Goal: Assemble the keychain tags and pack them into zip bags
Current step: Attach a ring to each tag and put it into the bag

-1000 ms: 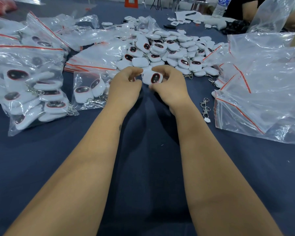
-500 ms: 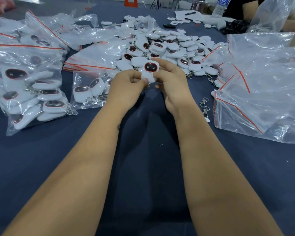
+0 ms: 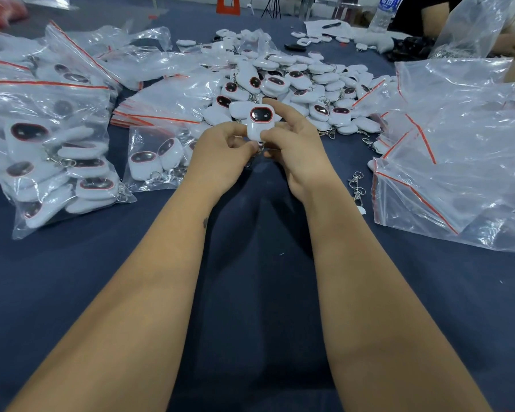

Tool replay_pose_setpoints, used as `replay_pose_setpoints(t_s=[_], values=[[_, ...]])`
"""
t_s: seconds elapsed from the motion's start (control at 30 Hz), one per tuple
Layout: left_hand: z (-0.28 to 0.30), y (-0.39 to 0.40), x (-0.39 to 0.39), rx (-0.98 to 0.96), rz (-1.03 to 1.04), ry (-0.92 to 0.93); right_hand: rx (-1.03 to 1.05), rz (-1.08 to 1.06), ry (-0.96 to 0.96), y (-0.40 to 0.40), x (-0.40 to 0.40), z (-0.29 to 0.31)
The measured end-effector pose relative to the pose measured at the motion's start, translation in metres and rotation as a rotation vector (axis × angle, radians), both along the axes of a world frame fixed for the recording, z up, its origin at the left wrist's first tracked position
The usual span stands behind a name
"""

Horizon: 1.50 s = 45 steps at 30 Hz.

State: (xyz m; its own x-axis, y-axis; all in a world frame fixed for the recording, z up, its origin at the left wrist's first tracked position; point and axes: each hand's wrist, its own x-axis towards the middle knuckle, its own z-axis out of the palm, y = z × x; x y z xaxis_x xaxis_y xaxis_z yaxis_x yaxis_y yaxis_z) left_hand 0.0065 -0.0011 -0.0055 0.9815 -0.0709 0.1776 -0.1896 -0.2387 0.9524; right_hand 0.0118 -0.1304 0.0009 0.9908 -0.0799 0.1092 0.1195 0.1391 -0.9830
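One white keychain tag [image 3: 260, 121] stands upright over the blue bench [image 3: 250, 292], dark red-rimmed face toward the camera, just in front of the loose heap of tags [image 3: 304, 81]. The left hand [image 3: 220, 156] has its grip curled at the tag's lower end, the right hand [image 3: 295, 144] pinches its side with the forefinger lifted. A small zip bag [image 3: 158, 159] holding tags lies left of the hands, empty zip bags [image 3: 458, 150] to the right.

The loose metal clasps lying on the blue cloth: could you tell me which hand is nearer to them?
Right. The right hand is just left of the loose metal clasps; the left hand lies farther left, beyond it.
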Motion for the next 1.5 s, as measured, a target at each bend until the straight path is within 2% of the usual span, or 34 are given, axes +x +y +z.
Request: replay_pose_setpoints(t_s=[0.13, 0.33, 0.53, 0.8, 1.33, 1.5], values=[[0.0, -0.0007, 0.0009, -0.045, 0.035, 0.027, -0.011, -0.018, 0.0, 0.0014, 0.0006, -0.0017], [0.0022, -0.002, -0.0027, -0.095, -0.018, 0.033, 0.011, -0.036, 0.001, 0.0015, 0.0014, -0.0026], [-0.0006, -0.0015, 0.0012, -0.116, 0.02, 0.024, -0.12, 0.001, 0.032, 0.0029, -0.0022, -0.0024], [-0.0041, -0.0018, 0.0043, -0.143, 0.016, 0.003, -0.15, 0.032, 0.01, 0.0046, -0.0074, 0.0022], [-0.0017, -0.0007, 0.0035, -0.087, 0.025, -0.002, -0.173, -0.019, 0.086, 0.0064, -0.0045, 0.0045], [-0.0012, -0.0014, 0.0023, -0.072, 0.017, -0.009, -0.17, -0.031, 0.044, 0.0069, -0.005, 0.0027]])
